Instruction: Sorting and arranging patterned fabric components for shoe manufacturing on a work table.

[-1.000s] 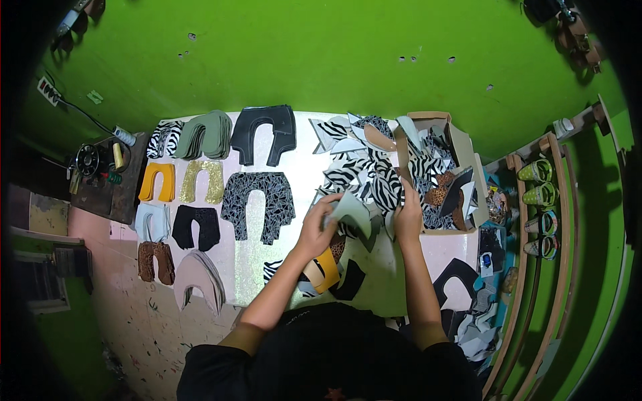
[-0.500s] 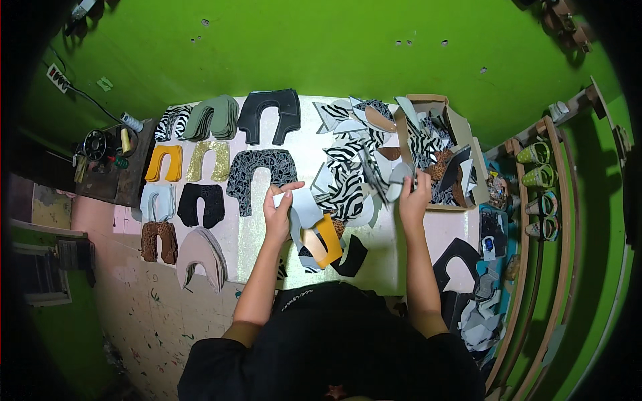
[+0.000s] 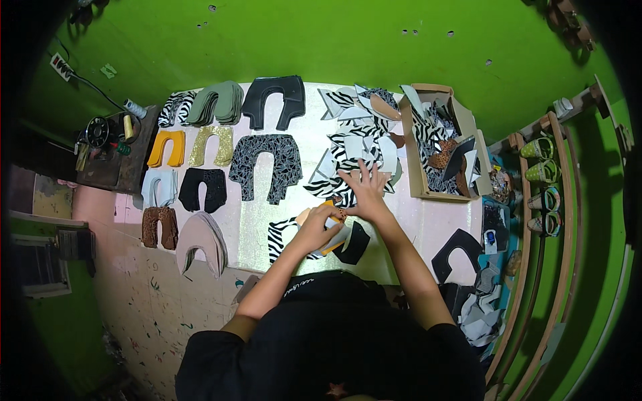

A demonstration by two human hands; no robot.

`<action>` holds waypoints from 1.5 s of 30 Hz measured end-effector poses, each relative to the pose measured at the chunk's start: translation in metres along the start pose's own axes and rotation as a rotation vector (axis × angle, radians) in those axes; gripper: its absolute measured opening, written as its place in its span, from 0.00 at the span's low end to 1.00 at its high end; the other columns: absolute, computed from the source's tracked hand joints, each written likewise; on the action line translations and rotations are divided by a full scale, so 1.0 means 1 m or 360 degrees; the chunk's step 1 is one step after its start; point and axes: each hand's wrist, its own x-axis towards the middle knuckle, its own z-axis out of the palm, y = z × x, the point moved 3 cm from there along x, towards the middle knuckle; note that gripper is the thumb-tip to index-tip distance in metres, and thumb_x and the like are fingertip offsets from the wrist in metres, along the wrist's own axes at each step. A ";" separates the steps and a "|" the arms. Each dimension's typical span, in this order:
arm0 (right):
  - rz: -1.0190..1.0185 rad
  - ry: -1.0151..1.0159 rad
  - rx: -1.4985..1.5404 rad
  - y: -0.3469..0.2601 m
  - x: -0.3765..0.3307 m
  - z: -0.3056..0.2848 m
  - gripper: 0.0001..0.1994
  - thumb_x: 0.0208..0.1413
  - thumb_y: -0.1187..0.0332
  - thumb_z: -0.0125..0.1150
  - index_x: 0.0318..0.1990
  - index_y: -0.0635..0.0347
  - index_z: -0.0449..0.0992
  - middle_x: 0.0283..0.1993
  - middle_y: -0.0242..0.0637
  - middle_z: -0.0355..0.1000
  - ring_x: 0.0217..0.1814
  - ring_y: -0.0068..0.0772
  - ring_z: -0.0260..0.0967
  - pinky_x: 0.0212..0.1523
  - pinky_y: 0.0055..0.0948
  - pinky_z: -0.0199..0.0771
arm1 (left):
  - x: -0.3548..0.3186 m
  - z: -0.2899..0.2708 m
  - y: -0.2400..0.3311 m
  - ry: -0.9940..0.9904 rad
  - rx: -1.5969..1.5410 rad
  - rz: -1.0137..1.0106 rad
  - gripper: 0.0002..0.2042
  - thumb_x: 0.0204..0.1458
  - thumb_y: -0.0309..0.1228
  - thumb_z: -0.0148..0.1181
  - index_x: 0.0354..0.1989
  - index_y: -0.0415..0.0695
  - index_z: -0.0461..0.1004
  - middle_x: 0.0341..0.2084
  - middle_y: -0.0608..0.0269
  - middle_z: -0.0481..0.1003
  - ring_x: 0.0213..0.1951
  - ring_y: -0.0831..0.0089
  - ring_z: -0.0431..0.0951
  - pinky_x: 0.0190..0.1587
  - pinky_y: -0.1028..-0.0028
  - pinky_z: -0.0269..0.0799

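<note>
My left hand (image 3: 319, 228) is bent over a yellow cut piece (image 3: 332, 250) near the table's front edge, its fingers closed around the piece's upper part. A leopard-print scrap shows by the fingertips, partly hidden. Fingers spread, my right hand (image 3: 366, 196) presses down on a loose heap of zebra-print scraps (image 3: 326, 184) and holds nothing I can see. White pieces (image 3: 364, 148) lie on top of that heap. Beside the yellow piece are a black curved piece (image 3: 354, 243) and a zebra-print piece (image 3: 279, 239).
Stacks of U-shaped pieces stand at left, among them green (image 3: 215, 103), black (image 3: 273, 101), patterned grey (image 3: 266, 168) and beige (image 3: 202, 244). A cardboard box (image 3: 441, 194) full of scraps sits at right. Beyond it, a wooden rack (image 3: 523, 267) holds shoes (image 3: 542, 174).
My left hand has moved right, and the pale scraps it held are gone from it. My right hand has come left and down onto the heap, without the grey pieces it carried.
</note>
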 end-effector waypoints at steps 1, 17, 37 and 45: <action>-0.0075 0.0000 -0.0001 0.004 0.004 0.011 0.46 0.21 0.59 0.74 0.57 0.28 0.59 0.67 0.45 0.33 0.65 0.69 0.25 0.55 0.71 0.33 | 0.005 -0.005 0.003 0.0058 0.0060 0.0022 0.10 0.43 0.31 0.57 0.33 0.41 0.69 0.33 0.55 0.70 0.41 0.59 0.67 0.47 0.67 0.60; 0.0176 0.1133 0.0373 0.072 0.059 -0.077 0.16 0.46 0.76 0.56 0.46 0.59 0.67 0.41 0.50 0.69 0.42 0.50 0.68 0.40 0.37 0.68 | 0.104 -0.023 -0.058 0.0314 0.0759 -0.0605 0.27 0.34 0.35 0.66 0.43 0.37 0.62 0.38 0.45 0.67 0.43 0.50 0.68 0.45 0.62 0.65; 0.0587 0.1310 0.0419 0.115 0.049 -0.085 0.19 0.47 0.59 0.58 0.35 0.71 0.71 0.32 0.57 0.70 0.36 0.54 0.67 0.40 0.38 0.65 | 0.148 -0.003 -0.011 0.0434 0.0687 -0.0203 0.41 0.27 0.38 0.70 0.56 0.60 0.58 0.58 0.44 0.46 0.61 0.43 0.38 0.57 0.44 0.37; 0.0099 0.1117 -0.0003 0.055 0.049 -0.075 0.20 0.43 0.71 0.60 0.47 0.57 0.68 0.56 0.50 0.54 0.59 0.53 0.49 0.58 0.46 0.49 | 0.157 0.008 -0.049 0.0301 0.1003 -0.0032 0.12 0.33 0.37 0.67 0.29 0.51 0.75 0.49 0.61 0.63 0.58 0.54 0.50 0.54 0.46 0.42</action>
